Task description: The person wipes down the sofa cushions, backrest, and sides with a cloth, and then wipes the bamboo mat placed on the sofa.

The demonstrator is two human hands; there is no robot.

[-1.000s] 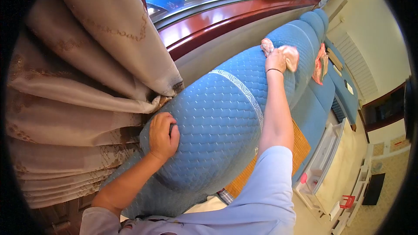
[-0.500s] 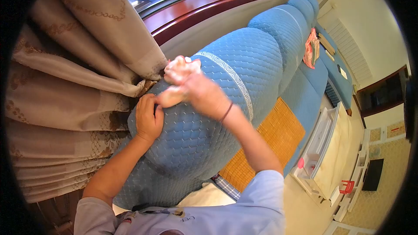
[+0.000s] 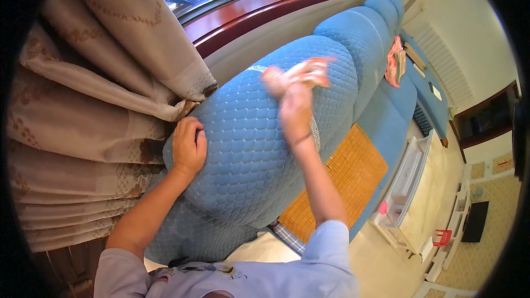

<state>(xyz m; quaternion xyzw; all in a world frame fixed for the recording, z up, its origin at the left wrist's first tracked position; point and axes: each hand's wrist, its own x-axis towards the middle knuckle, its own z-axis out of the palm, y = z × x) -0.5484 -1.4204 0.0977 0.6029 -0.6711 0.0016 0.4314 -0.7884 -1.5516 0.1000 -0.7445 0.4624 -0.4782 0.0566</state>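
My right hand (image 3: 295,115), blurred by motion, is closed on a crumpled pink-and-white cloth (image 3: 284,77). The cloth lies against the upper part of the blue quilted sofa back (image 3: 237,143), over a patterned white band that it partly covers. My left hand (image 3: 189,146) is at the near end of the same sofa back, beside the curtain. Its fingers are curled over the blue cover and its thumb presses on it; the fingertips are hidden.
A beige curtain (image 3: 105,110) hangs on the left. Behind the sofa runs a red-brown window sill (image 3: 248,14). An orange-brown woven mat (image 3: 345,174) covers part of the seat. Another pink cloth (image 3: 393,66) lies farther along. A marble-topped coffee table (image 3: 422,182) stands to the right.
My right hand and the cloth have moved right and away from my left hand, along the sofa back. The left hand has stayed in about the same place.
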